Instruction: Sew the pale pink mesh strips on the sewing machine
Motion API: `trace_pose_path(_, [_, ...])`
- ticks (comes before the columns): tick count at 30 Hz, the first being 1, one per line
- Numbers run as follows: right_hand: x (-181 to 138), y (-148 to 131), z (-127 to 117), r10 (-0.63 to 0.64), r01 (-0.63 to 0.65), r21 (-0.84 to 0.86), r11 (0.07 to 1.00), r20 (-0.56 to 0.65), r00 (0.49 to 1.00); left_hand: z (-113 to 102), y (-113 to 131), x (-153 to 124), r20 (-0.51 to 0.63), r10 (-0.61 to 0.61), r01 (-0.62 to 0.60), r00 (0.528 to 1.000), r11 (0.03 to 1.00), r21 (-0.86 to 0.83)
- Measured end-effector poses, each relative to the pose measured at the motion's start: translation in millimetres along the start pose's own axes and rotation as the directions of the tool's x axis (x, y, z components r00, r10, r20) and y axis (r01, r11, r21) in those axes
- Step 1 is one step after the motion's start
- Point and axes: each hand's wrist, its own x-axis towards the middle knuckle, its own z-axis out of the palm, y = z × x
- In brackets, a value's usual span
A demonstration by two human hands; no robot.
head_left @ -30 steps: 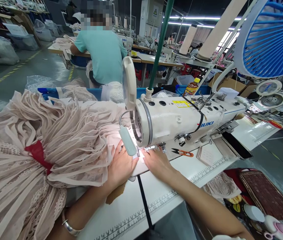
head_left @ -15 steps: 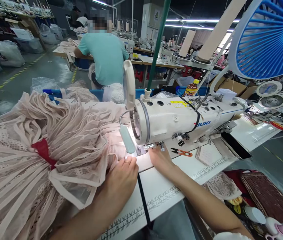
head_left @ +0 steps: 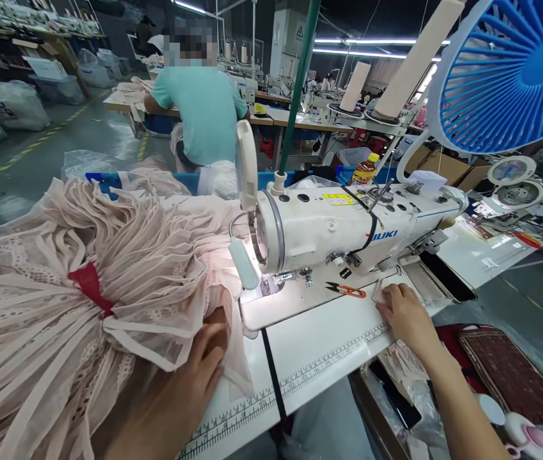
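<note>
My left hand [head_left: 199,364] is at the right edge of a large gathered bundle of pale pink mesh and lace fabric [head_left: 151,255], fingers curled around a loose flap; the fabric hides some fingertips. A red strip [head_left: 92,287] ties the bundle. My right hand [head_left: 405,313] reaches to a small white stack of slips [head_left: 379,291] on the table, its thumb and fingers closed at the edge. Between my hands stands a white sewing machine [head_left: 310,223], its lit needle area bare of fabric. Orange-handled thread snips [head_left: 347,291] lie on its bed.
A blue fan [head_left: 515,76] and thread cones [head_left: 415,64] rise at upper right. A ruler strip [head_left: 329,358] runs along the table's front edge. Below right are a phone [head_left: 398,396] and a brown woven mat [head_left: 511,370]. A person in a teal shirt [head_left: 199,108] sits ahead.
My right hand has moved right from beside the needle to the white slips. My left hand has drawn back left to the fabric flap, away from the needle plate.
</note>
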Motion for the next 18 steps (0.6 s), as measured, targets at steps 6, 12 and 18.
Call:
trace_pose_path(6, [2.4,34.4,0.3,-0.027,0.020,0.193,0.981,0.034,0.999,7.2,11.6,37.6,0.096,0.261,-0.231,0.961,0.940,-0.250])
trace_pose_path(12, [1.4,2.7,-11.7,0.114,-0.075,0.113,0.991,-0.388,0.915,9.3,15.3,64.2,0.274,0.220,-0.213,0.936,0.975,-0.057])
trace_pose_path(18, [-4.0,-109.4,5.4,-0.498,0.529,0.188,0.827,-0.191,0.846,16.8,29.6,60.4,0.338,0.145,-0.249,0.930,0.925,0.287])
